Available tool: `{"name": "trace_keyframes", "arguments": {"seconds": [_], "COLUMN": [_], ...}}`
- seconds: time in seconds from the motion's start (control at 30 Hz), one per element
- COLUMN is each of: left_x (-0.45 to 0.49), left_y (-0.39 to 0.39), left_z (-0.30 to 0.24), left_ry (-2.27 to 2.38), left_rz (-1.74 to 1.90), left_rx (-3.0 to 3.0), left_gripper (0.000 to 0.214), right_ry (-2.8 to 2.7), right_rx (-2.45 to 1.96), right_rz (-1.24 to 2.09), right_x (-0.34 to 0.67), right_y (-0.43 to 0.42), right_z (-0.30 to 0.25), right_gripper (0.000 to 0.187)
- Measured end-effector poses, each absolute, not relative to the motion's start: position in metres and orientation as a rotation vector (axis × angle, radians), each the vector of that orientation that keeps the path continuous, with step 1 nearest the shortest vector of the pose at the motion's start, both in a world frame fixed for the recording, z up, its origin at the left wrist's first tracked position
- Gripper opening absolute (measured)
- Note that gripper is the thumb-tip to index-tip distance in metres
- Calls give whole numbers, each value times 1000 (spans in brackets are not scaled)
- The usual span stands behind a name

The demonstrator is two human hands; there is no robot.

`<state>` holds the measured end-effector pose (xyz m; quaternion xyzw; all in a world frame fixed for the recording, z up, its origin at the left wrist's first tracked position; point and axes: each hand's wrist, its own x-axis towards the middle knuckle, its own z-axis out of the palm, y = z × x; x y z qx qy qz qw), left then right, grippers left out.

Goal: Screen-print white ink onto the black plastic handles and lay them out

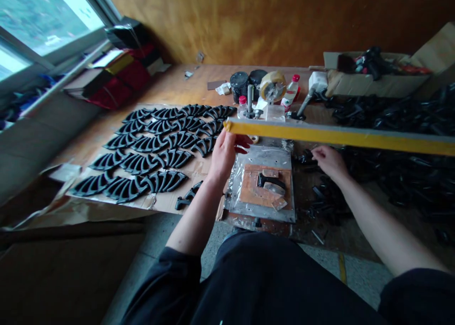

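My left hand [224, 155] is raised over the left edge of the metal plate [263, 154], its fingers stretched and apart. A long yellow-and-grey bar [320, 134] crosses the view and hides part of that hand. On the plate, a black curved handle-like part [271, 180] rests on a brown fixture block [249, 192]. My right hand [330, 161] is beside the black parts on the right, its fingers curled closed. A dark piece [303, 157] shows at its fingertips, but I cannot tell whether it is gripped.
Rows of similar black parts [142, 142] lie on cardboard at left. A dark heap [394, 173] covers the right side. Behind the plate stand black tubs [239, 85], a tape roll [273, 86], a red-capped bottle [291, 92] and an open carton [384, 85].
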<state>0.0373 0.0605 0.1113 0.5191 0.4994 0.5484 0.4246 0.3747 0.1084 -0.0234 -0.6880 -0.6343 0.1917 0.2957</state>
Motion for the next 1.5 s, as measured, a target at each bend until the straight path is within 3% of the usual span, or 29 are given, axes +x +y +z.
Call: {"name": "trace_keyframes", "arguments": {"seconds": [0.17, 0.47, 0.67, 1.0, 1.5], "left_x": [29, -90, -136, -142, -137], "left_y": [57, -57, -93, -80, -47], "left_z": [99, -47, -99, -104, -103], "left_ry": [1289, 2100, 2395, 2481, 2377], "left_rz": [1313, 1065, 800, 479, 266], "left_rx": [1321, 1025, 857, 1136, 1464], "left_gripper": [52, 40, 40, 33, 39], "right_ry": [-1998, -2322, -2522, -2875, -2727], "right_rx": [-1715, -1109, -919, -1228, -1207], "right_rz": [736, 917, 890, 789, 761], "right_x": [311, 200, 98, 9, 20], "right_y": [53, 19, 32, 48, 36], "right_z": [-43, -27, -38, -77, -71], "right_gripper": [15, 17, 18, 37, 31]}}
